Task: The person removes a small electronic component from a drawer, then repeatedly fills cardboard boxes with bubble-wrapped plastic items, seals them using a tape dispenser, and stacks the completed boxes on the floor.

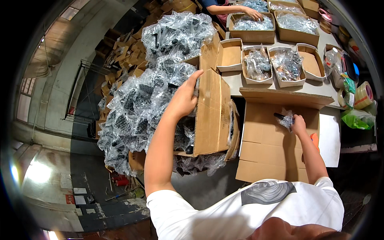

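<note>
My left hand (185, 96) is at the rim of a tall brown cardboard box (212, 116), its fingers on the box edge. Beside that hand rises a large heap of bubble-wrapped black parts (138, 104), spilling out of the box. My right hand (298, 125) pinches a small bubble-wrapped piece (286, 120) with a black end. It holds the piece above an open flattened carton (264, 140) laid over the table's near side. An orange object (315, 141) lies partly hidden by my right forearm.
Ahead on the table stand small trays (258, 80), some with wrapped parts, and larger filled boxes (252, 37). A co-worker's hand (253, 13) reaches into one. Tape rolls (364, 96) and a green bag (355, 120) sit at the right. Scrap cardboard (126, 56) piles up at far left.
</note>
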The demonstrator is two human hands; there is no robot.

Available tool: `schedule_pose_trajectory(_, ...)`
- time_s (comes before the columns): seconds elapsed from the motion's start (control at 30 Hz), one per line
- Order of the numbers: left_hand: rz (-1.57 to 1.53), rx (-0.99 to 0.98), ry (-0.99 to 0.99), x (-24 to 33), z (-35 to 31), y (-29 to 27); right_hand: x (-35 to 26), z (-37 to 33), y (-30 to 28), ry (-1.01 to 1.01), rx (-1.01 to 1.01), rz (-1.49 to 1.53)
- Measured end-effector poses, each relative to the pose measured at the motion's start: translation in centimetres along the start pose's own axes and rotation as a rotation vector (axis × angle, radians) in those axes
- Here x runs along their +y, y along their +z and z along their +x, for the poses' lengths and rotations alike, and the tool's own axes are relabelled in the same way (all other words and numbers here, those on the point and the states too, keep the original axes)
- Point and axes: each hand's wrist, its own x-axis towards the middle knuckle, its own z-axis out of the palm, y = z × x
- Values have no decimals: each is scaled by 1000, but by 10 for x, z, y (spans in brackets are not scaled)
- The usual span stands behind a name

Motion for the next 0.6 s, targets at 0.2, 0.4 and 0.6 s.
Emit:
schedule_pose_trajectory(0.2, 233, 632, 523, 78, -42, 11, -31, 22, 3, -82, -147, -533)
schedule_pose_trajectory(0.4, -24, -462, 493, 140, -32, 239, -24, 53, 49, -269, -399, -484)
schedule_pose_trajectory(0.6, 354, -251, 617, 82, 4, 494, -99, 35, -31, -360, -451, -83)
